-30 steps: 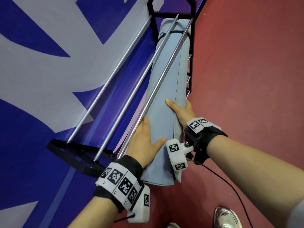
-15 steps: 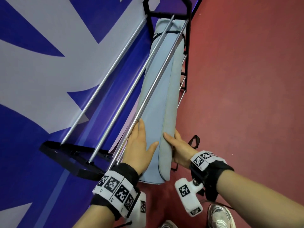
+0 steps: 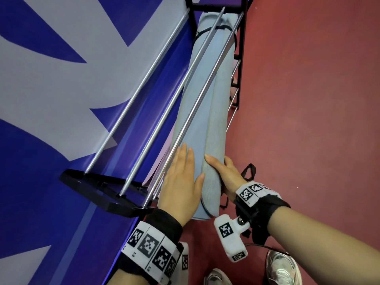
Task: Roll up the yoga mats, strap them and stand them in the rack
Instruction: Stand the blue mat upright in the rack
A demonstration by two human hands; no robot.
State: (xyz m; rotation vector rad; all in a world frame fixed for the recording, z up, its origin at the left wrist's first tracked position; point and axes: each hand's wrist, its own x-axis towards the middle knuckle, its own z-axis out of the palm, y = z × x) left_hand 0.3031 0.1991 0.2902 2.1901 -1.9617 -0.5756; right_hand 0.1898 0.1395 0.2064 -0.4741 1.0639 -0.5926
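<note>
A rolled light-blue yoga mat point(image 3: 202, 112) lies along the rack point(image 3: 144, 120), partly under its front silver rail, with a black strap point(image 3: 207, 29) around its far end. My left hand point(image 3: 181, 179) lies flat on top of the mat's near end, fingers straight. My right hand point(image 3: 225, 173) cups that same end from the right side, thumb on top and fingers hidden beneath. The outer flap of the mat gapes a little at the near end. A pale pink mat edge point(image 3: 153, 171) shows beneath the blue one.
The rack has three silver rails between black end frames point(image 3: 107, 194) and stands against a blue-and-white wall point(image 3: 61, 79). Red floor point(image 3: 308, 99) stretches to the right. A loose black strap point(image 3: 248, 171) lies behind my right wrist. My shoes point(image 3: 281, 268) are below.
My right hand has slid back along the mat from its middle toward the near end. The left hand stays flat on top. The view has shifted slightly.
</note>
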